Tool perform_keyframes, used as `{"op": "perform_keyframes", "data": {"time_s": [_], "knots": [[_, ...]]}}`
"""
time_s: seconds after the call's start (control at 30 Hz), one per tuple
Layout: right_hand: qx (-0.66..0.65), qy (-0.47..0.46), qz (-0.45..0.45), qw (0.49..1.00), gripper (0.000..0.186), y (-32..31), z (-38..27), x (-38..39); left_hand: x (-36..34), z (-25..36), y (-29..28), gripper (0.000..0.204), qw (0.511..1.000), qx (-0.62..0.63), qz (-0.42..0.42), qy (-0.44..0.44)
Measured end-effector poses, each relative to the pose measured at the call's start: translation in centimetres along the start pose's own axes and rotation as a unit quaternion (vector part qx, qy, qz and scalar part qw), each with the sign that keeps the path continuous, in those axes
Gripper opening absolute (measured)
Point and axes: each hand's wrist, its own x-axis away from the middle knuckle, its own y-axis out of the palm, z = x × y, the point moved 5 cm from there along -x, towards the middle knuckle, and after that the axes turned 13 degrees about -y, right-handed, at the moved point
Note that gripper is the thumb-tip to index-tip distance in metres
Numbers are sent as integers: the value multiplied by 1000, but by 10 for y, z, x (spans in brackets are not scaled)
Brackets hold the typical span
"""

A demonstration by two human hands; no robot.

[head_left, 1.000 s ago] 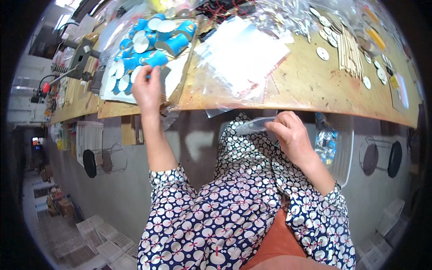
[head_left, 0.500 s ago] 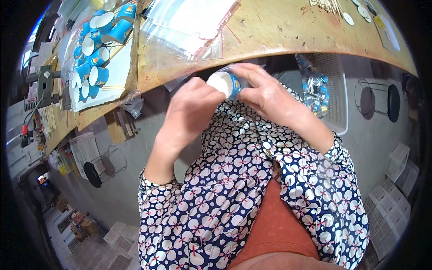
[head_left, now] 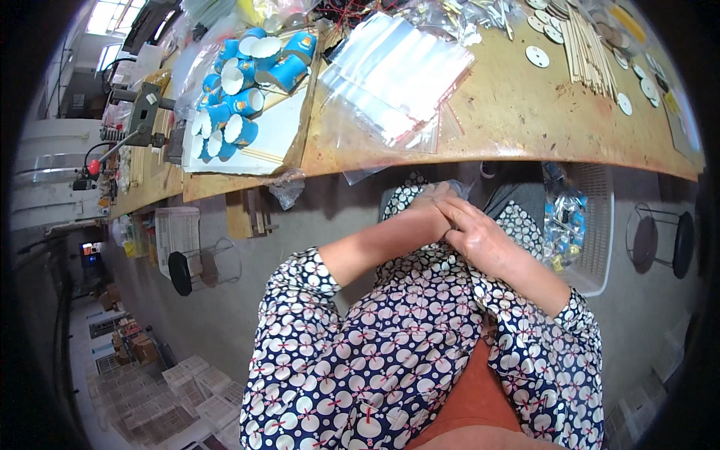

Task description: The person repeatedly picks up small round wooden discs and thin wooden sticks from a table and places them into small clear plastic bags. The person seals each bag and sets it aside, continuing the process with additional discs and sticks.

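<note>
At the near edge of the brown wooden table point(head_left: 517, 124), a thin clear plastic bag point(head_left: 460, 189) peeks out beside the meeting hands: right hand point(head_left: 476, 232) overlapping left hand point(head_left: 429, 208), fingers drawn in, the exact grip hidden, can't tell! On the table's left, blue paper cups with white insides point(head_left: 285, 73); mid-table, piled flat clear bags point(head_left: 397, 75); to its right, slim pale wooden sticks point(head_left: 589, 56).
</note>
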Motion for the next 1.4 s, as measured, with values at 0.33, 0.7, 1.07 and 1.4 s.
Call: {"op": "perform_keyframes", "data": {"time_s": [0.33, 0.7, 1.07, 1.4], "knots": [[-89, 74, 26, 993, 44, -11, 24, 20, -20, -4, 37, 22, 953, -50, -186, 235], [-17, 51, 107, 993, 11, -35, 39, 56, -145, -16, -315, 22, 950, -32, 311, 7], [-2, 48, 169, 984, 12, -43, 37, 71, -229, -133, -336, 44, 955, -103, 249, -127], [49, 47, 134, 989, 10, -45, 26, 50, -138, -166, -385, 14, 578, 784, 228, -12]]}}
